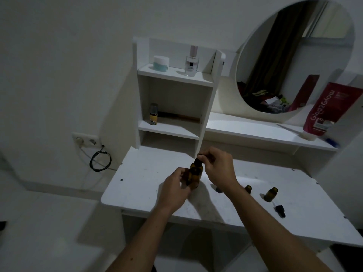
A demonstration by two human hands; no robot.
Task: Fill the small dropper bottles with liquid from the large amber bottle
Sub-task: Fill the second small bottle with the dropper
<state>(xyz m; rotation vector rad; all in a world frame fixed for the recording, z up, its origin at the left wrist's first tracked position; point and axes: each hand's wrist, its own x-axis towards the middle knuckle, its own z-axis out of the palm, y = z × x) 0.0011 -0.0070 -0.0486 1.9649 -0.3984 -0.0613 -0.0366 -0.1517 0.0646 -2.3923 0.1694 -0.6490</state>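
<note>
The large amber bottle (195, 176) stands upright near the middle of the white desk (141, 195). My left hand (175, 184) grips its body from the left. My right hand (218, 166) pinches the black dropper cap (198, 160) on the bottle's neck. Two small amber dropper bottles stand uncapped to the right: one (248, 189) just past my right forearm, another (271, 194) farther right. A loose black dropper cap (280, 210) lies near the desk's front right. A small dark object (218, 190) sits partly hidden under my right wrist.
A white shelf unit (172, 107) stands at the desk's back with a cream jar (161, 62), a perfume bottle (191, 62) and a small yellow-labelled bottle (153, 114). A round mirror (294, 55) and a red tube (324, 112) are at the right. A wall socket with cable (86, 140) is left.
</note>
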